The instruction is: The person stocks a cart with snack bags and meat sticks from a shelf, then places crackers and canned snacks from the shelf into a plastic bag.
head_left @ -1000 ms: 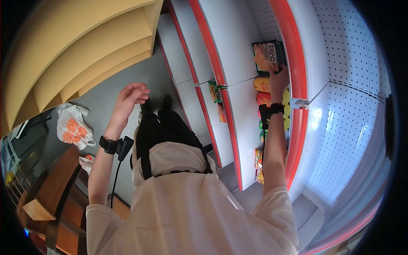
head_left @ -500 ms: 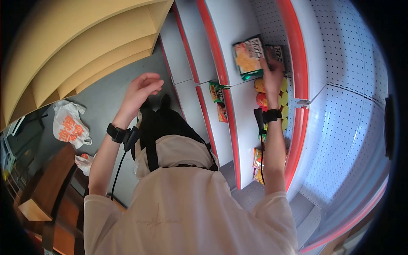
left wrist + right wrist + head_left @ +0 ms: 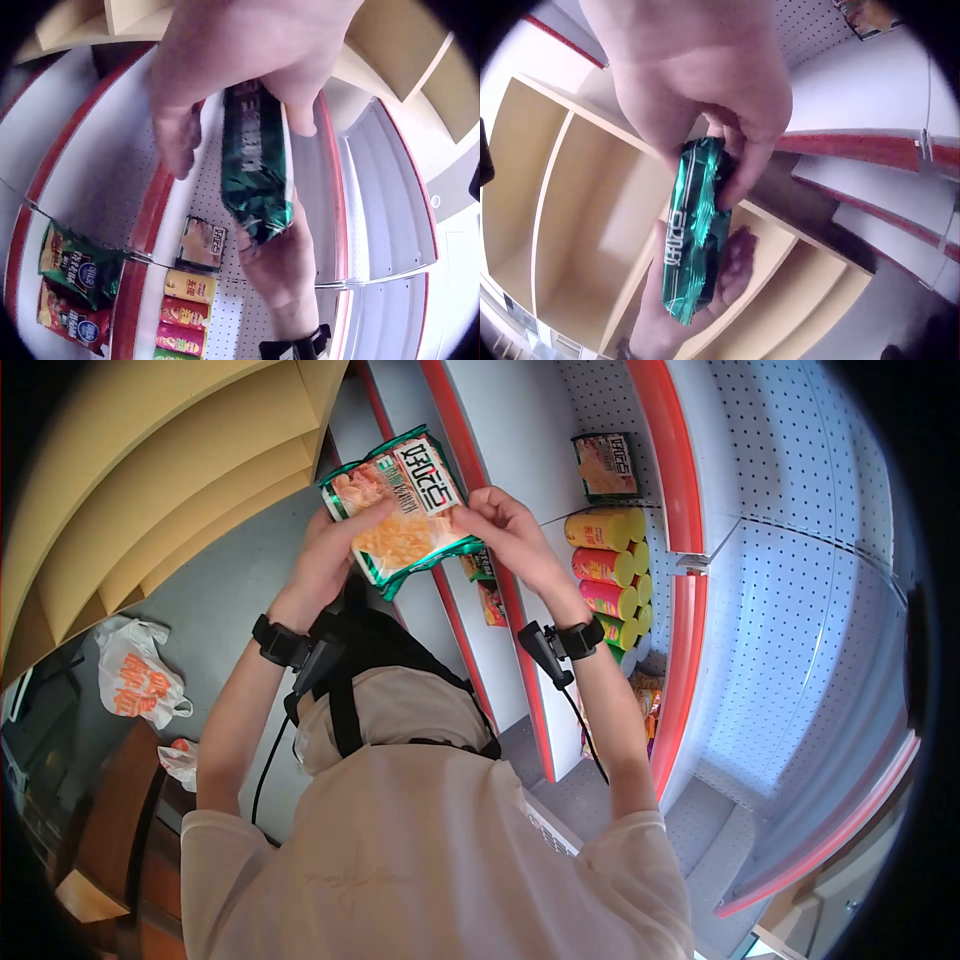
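Observation:
Both hands hold a green-edged biscuit packet (image 3: pixel 410 543) with a picture of golden biscuits on its front. At its left side the left hand (image 3: pixel 322 563) grips it, thumb on the front and fingers behind. On the opposite side the right hand (image 3: pixel 518 547) pinches the edge near the large lettering. In the left wrist view the packet (image 3: pixel 255 161) is seen end-on, between the left hand above and the right hand (image 3: pixel 279 262) below. From the right wrist, its crimped green side (image 3: pixel 691 232) shows.
A similar biscuit packet (image 3: pixel 607 465) stands on the white shelf at right. Beside it lie stacked canisters (image 3: pixel 597 530) with yellow lids. Snack bags (image 3: pixel 491 603) sit on a lower shelf. Wooden shelving (image 3: pixel 200 470) rises at left, with a white plastic bag (image 3: pixel 140 672) on the floor.
The right hand has taken the front biscuit packet off the shelf and brought it left, before the body. The left hand, earlier holding nothing, now grips it too. Another packet remains on the shelf.

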`<state>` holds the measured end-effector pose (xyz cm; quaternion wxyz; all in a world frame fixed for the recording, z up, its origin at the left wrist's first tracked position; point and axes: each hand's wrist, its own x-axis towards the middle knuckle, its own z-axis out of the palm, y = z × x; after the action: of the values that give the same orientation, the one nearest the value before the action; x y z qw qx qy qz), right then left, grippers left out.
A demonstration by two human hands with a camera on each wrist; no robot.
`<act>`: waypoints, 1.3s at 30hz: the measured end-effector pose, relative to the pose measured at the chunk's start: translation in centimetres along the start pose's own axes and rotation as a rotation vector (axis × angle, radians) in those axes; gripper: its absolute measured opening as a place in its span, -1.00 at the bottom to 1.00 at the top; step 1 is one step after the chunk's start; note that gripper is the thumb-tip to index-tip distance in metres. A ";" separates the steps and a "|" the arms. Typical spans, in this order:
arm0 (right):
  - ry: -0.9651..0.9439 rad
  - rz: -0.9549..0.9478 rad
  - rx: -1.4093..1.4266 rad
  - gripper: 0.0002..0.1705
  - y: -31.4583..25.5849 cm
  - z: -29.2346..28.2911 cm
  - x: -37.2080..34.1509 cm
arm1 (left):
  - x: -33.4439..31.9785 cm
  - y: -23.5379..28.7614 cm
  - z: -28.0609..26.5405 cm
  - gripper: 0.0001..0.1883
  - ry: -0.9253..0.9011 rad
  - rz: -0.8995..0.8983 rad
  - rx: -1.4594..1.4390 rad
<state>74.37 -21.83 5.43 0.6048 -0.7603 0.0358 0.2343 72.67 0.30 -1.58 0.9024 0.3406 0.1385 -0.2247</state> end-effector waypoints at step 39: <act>1.004 -0.118 -1.243 -0.50 5.9 -26.4 6.7 | -7.7 2.7 -7.9 -0.43 0.413 0.072 0.072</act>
<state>86.61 -46.61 1.61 -0.0062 -0.9734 0.1263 -0.1910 66.57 9.85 -2.77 0.8495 0.4164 0.3000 -0.1224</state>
